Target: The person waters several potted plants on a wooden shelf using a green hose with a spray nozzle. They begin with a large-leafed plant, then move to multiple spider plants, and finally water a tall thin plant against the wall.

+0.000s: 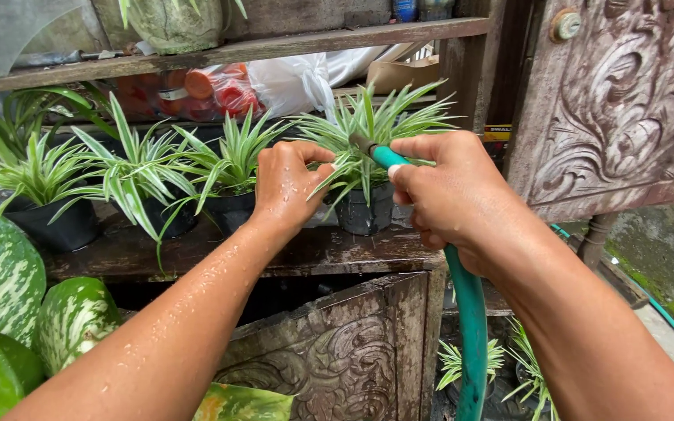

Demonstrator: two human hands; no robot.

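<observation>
Right hand (450, 195) clenched around green hose (470, 312), nozzle end beside left hand (289, 183) pinching striped leaves of black potted plant (364, 206); 3 similar pots left; hose tip partly leaf-hidden.

Green hose (470, 327): rubbery, runs up from bottom of frame, nozzle end tilted toward striped plant. Spider plant (368, 125): narrow green-white leaves (arching outward), upright in small black pot (364, 210) on wet, dark wooden shelf, rightmost in a row of similar pots.
</observation>
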